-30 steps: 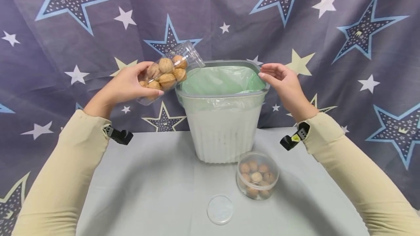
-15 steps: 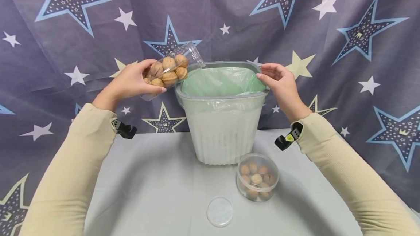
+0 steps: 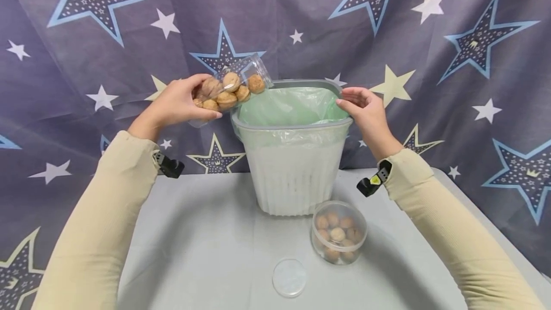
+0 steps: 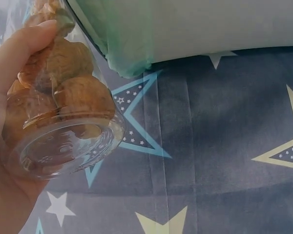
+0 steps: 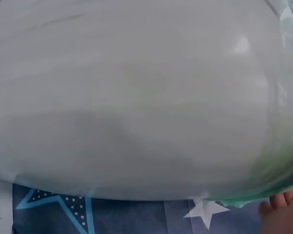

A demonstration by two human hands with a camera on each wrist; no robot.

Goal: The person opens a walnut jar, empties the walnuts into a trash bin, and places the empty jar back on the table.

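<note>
My left hand grips a clear plastic jar of walnuts, tilted with its open mouth towards the bin. One walnut lies just inside the mouth, which overlaps the bin's left rim in the head view. In the left wrist view the thumb presses along the jar's side and its base faces the camera. A white trash bin with a green liner bag stands upright. At its right rim my right hand holds on, thumb on the near side; some fingertips are hidden.
A round clear tub with several walnuts stands on the grey-white table, close in front of the bin. Nearer lies a clear round lid. Behind the bin hangs a dark curtain with stars.
The jar has shifted slightly right and tipped further down. A walnut has rolled forward to its mouth. My right forearm has swung a little inward while the hand stays at the rim.
</note>
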